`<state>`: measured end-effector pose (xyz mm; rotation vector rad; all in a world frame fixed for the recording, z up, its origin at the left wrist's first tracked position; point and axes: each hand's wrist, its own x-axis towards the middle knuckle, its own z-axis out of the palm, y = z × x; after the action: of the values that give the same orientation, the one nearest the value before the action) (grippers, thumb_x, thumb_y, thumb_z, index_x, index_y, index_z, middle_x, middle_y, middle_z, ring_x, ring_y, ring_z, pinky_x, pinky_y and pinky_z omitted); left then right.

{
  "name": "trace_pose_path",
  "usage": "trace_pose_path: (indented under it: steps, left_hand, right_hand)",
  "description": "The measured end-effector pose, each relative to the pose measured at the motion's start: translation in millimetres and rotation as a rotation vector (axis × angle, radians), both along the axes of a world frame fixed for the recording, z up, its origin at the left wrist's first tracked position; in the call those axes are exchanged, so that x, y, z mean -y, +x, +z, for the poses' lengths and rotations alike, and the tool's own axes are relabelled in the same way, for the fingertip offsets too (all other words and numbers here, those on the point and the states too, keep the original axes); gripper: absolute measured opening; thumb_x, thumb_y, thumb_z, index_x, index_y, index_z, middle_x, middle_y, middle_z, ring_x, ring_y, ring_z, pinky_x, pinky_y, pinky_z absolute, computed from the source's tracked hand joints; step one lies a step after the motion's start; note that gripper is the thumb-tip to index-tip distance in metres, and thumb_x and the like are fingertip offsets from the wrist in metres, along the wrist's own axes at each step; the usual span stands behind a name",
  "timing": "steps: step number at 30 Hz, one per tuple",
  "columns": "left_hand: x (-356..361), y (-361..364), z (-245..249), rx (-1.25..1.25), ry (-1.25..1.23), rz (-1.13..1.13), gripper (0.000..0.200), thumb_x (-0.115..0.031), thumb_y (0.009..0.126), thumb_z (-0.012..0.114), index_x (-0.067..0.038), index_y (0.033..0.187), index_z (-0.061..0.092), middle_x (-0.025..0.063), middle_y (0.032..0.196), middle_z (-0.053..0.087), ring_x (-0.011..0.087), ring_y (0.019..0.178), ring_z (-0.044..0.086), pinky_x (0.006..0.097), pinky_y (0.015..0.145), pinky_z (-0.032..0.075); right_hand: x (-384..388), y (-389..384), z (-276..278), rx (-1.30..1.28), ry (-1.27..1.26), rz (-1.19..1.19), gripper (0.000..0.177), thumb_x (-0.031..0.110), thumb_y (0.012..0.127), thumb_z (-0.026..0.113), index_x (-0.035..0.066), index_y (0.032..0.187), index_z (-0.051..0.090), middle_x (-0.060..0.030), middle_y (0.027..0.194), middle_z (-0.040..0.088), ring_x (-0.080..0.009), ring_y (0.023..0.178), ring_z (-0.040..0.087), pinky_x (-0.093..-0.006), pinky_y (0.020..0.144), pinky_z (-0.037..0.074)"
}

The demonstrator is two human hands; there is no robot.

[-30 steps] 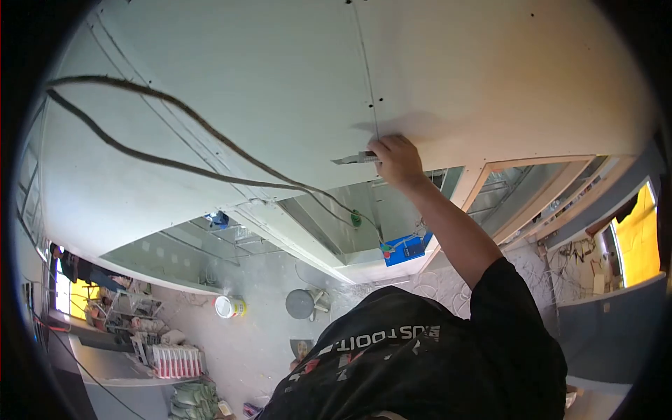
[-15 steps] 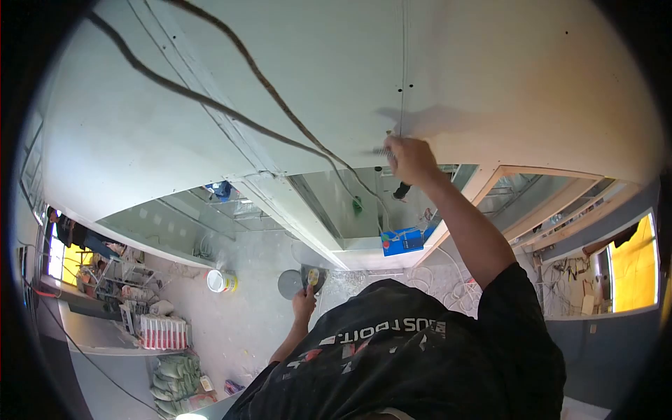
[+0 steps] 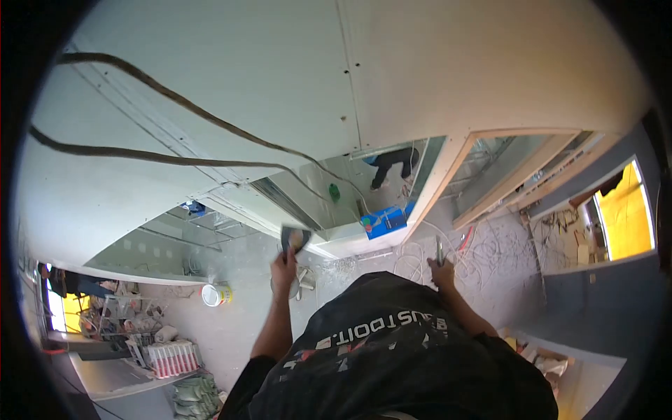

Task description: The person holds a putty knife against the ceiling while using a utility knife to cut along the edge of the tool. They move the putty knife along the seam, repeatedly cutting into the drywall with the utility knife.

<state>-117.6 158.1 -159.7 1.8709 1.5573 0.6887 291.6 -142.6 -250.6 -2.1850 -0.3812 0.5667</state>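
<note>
My left hand (image 3: 283,269) is closed on the handle of a wide, dark-bladed putty knife (image 3: 295,239), held up over the floor below the panel edge. On the right, my right hand (image 3: 441,271) grips a narrow metal tool (image 3: 439,247) that points away from me; its exact kind is unclear. Both hands are apart from the white ceiling panel (image 3: 280,91), which has a seam and several dark screw spots. Two brown cables (image 3: 175,98) hang across it.
A white bucket (image 3: 211,295) stands on the floor at the left. Beyond the wooden-edged opening (image 3: 458,164), a person in dark clothes (image 3: 393,165) bends down near a blue box (image 3: 386,222). Loose cables (image 3: 490,255) lie on the floor at the right.
My right hand has come down from the panel seam to chest level. My left hand has risen with the putty knife. The view has shifted, and the other person shows more fully.
</note>
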Motion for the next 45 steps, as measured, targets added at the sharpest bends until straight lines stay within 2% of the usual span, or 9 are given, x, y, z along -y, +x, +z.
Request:
trace_pose_path:
  steps: [5, 9, 11, 16, 28, 30, 32, 35, 45]
  left_hand:
    - [-95.9, 87.5, 155.9, 0.051, 0.393, -0.275, 0.036, -0.03, 0.102, 0.066, -0.001, 0.081, 0.065, 0.0146, 0.064, 0.066, 0.0273, 0.056, 0.066, 0.0392, 0.054, 0.048]
    - [-117.5, 140.3, 206.2, 0.05, 0.549, -0.479, 0.032, -0.028, 0.101, 0.069, 0.0, 0.085, 0.065, 0.0127, 0.067, 0.067, 0.0219, 0.056, 0.063, 0.0351, 0.054, 0.048]
    - [-101.0, 175.7, 227.5, 0.014, 0.318, -0.619, 0.032, -0.029, 0.1, 0.069, 0.0, 0.088, 0.067, 0.0106, 0.067, 0.066, 0.0148, 0.056, 0.059, 0.0326, 0.056, 0.048]
    - [-52.1, 240.0, 216.3, 0.677, -0.326, -0.786, 0.026, -0.024, 0.106, 0.064, -0.004, 0.123, 0.066, 0.0041, 0.105, 0.072, 0.0104, 0.097, 0.065, 0.0283, 0.088, 0.052]
    - [-7.2, 261.2, 239.2, 0.423, 0.02, -1.218, 0.017, -0.012, 0.095, 0.076, -0.004, 0.111, 0.077, 0.0081, 0.106, 0.072, 0.0189, 0.1, 0.07, 0.0344, 0.089, 0.055]
    - [-29.2, 262.5, 240.1, 0.497, -0.256, -1.121, 0.025, -0.024, 0.098, 0.074, -0.002, 0.111, 0.074, 0.008, 0.1, 0.073, 0.0184, 0.089, 0.071, 0.0339, 0.081, 0.057]
    - [-54.7, 269.6, 246.5, 0.573, -0.578, -0.485, 0.035, -0.039, 0.101, 0.068, -0.007, 0.114, 0.07, 0.0049, 0.09, 0.072, 0.015, 0.081, 0.068, 0.032, 0.079, 0.056]
    - [-72.2, 278.3, 263.1, 0.661, -0.545, -0.235, 0.038, -0.046, 0.101, 0.065, -0.009, 0.102, 0.071, 0.0033, 0.084, 0.071, 0.0156, 0.072, 0.065, 0.0328, 0.071, 0.055]
    - [-90.6, 282.4, 242.7, 0.821, -0.386, -0.117, 0.016, -0.021, 0.094, 0.067, -0.006, 0.088, 0.068, 0.0034, 0.078, 0.067, 0.0161, 0.066, 0.065, 0.0345, 0.062, 0.054]
  right_hand:
    - [-32.0, 19.7, 75.3, 0.246, 0.043, 0.077, 0.037, 0.036, 0.086, 0.079, 0.001, 0.084, 0.071, -0.0141, 0.068, 0.068, -0.029, 0.063, 0.065, -0.0453, 0.063, 0.05]
    - [-100.4, 6.5, 157.8, -0.008, 0.437, 0.014, 0.027, 0.029, 0.091, 0.08, 0.004, 0.084, 0.072, 0.0014, 0.06, 0.058, -0.0082, 0.048, 0.053, -0.029, 0.046, 0.041]
    - [-135.5, -4.4, 184.4, -0.065, 0.647, 0.04, 0.033, 0.022, 0.09, 0.083, 0.003, 0.115, 0.074, 0.0035, 0.06, 0.054, -0.0055, 0.048, 0.05, -0.026, 0.043, 0.037]
    - [-171.8, -33.0, 279.4, -0.55, 1.064, 0.125, 0.049, 0.016, 0.089, 0.083, -0.002, 0.131, 0.064, 0.0045, 0.061, 0.049, -0.0061, 0.046, 0.043, -0.0251, 0.044, 0.033]
    - [-126.0, -10.2, 314.6, -0.22, 0.86, 0.215, 0.021, 0.018, 0.089, 0.084, 0.001, 0.087, 0.072, -0.0003, 0.061, 0.061, -0.0074, 0.051, 0.055, -0.0257, 0.048, 0.043]
    - [-118.7, -6.2, 313.4, -0.195, 0.994, 0.071, 0.014, 0.01, 0.091, 0.08, -0.002, 0.093, 0.071, -0.0027, 0.06, 0.06, -0.0109, 0.048, 0.053, -0.026, 0.046, 0.04]
    - [-110.8, 3.1, 320.3, -0.149, 1.072, -0.053, 0.014, 0.008, 0.092, 0.078, -0.001, 0.088, 0.069, -0.0017, 0.059, 0.058, -0.0097, 0.047, 0.049, -0.0265, 0.047, 0.04]
    - [-98.0, 19.1, 315.6, -0.104, 1.003, -0.158, 0.014, 0.009, 0.093, 0.078, -0.001, 0.09, 0.068, -0.0012, 0.06, 0.057, -0.0088, 0.047, 0.048, -0.027, 0.047, 0.041]
    - [-82.8, 11.3, 291.2, -0.132, 0.946, -0.171, 0.017, 0.014, 0.089, 0.083, 0.0, 0.087, 0.073, -0.0028, 0.065, 0.064, -0.0083, 0.049, 0.054, -0.0266, 0.047, 0.044]
